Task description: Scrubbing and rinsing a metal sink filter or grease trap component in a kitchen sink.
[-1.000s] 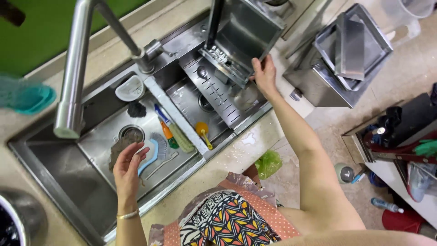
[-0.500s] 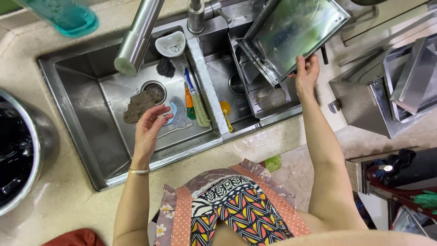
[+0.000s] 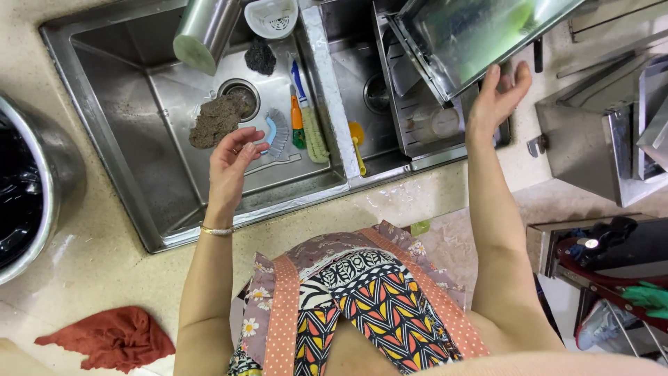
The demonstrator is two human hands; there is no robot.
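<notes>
My right hand (image 3: 498, 99) grips the lower edge of a shiny steel tray (image 3: 480, 31), held tilted over the right basin of the steel sink (image 3: 104, 146). A perforated steel rack (image 3: 417, 118) sits in that basin under the tray. My left hand (image 3: 233, 161) hovers empty with fingers apart over the left basin, just above a blue-handled brush (image 3: 275, 134). A grey scouring pad (image 3: 217, 118) lies next to the drain (image 3: 240, 90).
The steel faucet (image 3: 205, 28) hangs over the left basin near a white strainer (image 3: 273, 17) and a dark scrubber (image 3: 261, 56). Brushes (image 3: 306, 111) lie by the divider. A large steel pot (image 3: 28, 188) stands left, a red cloth (image 3: 111, 338) below, steel containers (image 3: 605, 139) right.
The view has shifted left and closer. My right hand has lifted the steel tray up on its edge. My left hand stays open over the left basin.
</notes>
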